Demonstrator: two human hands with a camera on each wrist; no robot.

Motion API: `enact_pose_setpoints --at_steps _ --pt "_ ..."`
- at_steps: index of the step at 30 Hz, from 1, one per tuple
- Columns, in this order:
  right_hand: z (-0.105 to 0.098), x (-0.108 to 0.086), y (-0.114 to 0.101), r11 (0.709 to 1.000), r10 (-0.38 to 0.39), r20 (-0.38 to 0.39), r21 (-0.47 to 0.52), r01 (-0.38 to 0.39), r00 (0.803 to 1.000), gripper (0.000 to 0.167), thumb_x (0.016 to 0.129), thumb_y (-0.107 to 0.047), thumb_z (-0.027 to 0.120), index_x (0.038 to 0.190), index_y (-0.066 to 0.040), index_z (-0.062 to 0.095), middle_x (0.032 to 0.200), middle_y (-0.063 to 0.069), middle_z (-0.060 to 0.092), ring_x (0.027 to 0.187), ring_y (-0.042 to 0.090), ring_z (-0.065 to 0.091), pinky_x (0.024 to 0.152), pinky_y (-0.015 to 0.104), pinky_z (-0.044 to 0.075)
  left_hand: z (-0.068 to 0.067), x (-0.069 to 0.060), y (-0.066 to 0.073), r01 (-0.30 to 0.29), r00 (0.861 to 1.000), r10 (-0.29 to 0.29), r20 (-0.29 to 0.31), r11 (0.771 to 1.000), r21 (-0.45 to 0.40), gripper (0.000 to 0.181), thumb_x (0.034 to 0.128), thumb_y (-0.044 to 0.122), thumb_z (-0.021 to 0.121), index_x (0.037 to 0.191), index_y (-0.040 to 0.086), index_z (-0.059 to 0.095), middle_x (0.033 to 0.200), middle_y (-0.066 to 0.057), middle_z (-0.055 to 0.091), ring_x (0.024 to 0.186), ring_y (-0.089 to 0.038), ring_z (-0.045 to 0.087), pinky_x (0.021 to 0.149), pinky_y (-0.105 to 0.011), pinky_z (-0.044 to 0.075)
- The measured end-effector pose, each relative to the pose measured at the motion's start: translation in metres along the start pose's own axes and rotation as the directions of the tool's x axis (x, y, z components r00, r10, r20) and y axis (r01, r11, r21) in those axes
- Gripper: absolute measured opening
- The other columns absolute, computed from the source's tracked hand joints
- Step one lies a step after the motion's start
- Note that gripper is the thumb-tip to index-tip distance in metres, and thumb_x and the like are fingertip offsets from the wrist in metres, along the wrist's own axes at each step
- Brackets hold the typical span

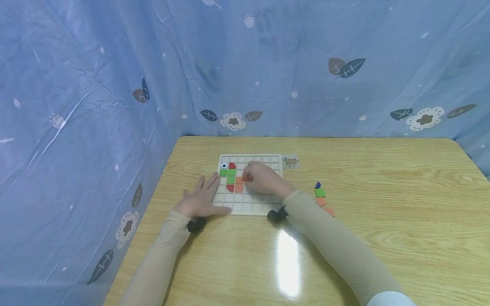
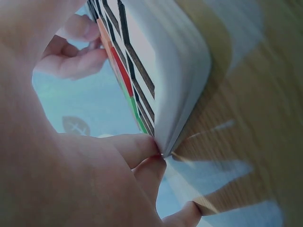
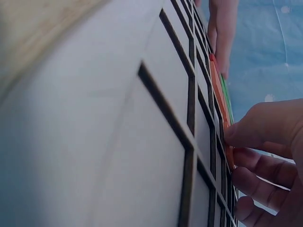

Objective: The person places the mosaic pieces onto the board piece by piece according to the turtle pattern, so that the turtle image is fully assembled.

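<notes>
A white grid board [image 1: 252,207] lies on the table. My left hand [image 1: 199,203] rests at its left edge with fingers spread, touching the rim. Over the middle of the board, my right hand [image 1: 263,177] pinches an orange tile [image 3: 229,153] between thumb and fingers, low against the grid. Set in the cells are a white eye tile [image 1: 224,165], green tiles [image 1: 231,180], a red quarter-round tile [image 1: 232,165], another red rounded tile [image 1: 230,188] and orange tiles [image 1: 238,188]. The right hand hides part of the board in the head view.
A small picture card [image 1: 291,161] lies against the board's upper right corner. To the right, a blue half-round piece [image 1: 317,185], a green tile [image 1: 320,193] and loose orange tiles [image 1: 320,201] lie on the wooden table [image 1: 402,204]. A blue patterned curtain [image 1: 287,63] hangs behind.
</notes>
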State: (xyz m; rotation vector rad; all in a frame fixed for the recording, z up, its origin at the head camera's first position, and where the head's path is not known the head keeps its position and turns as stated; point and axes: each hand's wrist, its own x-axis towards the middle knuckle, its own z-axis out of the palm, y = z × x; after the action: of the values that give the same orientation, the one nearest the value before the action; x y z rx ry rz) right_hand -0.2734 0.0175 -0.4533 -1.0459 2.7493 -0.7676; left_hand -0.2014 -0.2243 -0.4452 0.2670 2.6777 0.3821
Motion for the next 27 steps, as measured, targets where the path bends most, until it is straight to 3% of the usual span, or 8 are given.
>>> enact_pose_setpoints --at_steps 12,21,27 --pt "-0.005 -0.012 0.004 1.0 0.012 -0.012 -0.008 -0.012 1.0 0.02 0.089 -0.005 0.074 0.107 -0.008 0.08 0.098 0.004 0.068 0.09 0.017 0.059 0.084 0.032 0.054 -0.004 -0.002 0.002 -0.005 1.0 0.005 0.01 1.0 -0.001 0.122 0.0828 0.075 0.068 0.169 0.013 0.009 0.178 -0.004 -0.001 0.161 -0.046 -0.006 0.107 -0.091 0.008" --pt "-0.02 -0.04 0.01 0.998 0.051 -0.02 -0.024 -0.052 0.998 0.025 0.09 -0.007 0.071 0.114 -0.006 0.078 0.112 0.007 0.072 0.104 0.022 0.064 0.094 0.04 0.056 -0.001 -0.001 0.001 0.0 1.0 0.0 0.01 1.0 0.01 0.121 0.0832 0.075 0.068 0.169 0.014 0.008 0.178 -0.003 -0.001 0.161 -0.045 -0.006 0.107 -0.09 0.008" --pt "-0.032 -0.059 0.022 0.999 0.046 -0.042 -0.016 -0.047 0.998 0.025 0.094 -0.011 0.071 0.117 -0.002 0.077 0.116 0.01 0.072 0.105 0.025 0.065 0.092 0.043 0.057 -0.001 0.0 0.0 0.008 1.0 -0.008 0.005 1.0 0.016 0.121 0.0822 0.076 0.067 0.169 0.015 0.009 0.178 -0.003 0.0 0.161 -0.045 -0.004 0.107 -0.09 0.009"
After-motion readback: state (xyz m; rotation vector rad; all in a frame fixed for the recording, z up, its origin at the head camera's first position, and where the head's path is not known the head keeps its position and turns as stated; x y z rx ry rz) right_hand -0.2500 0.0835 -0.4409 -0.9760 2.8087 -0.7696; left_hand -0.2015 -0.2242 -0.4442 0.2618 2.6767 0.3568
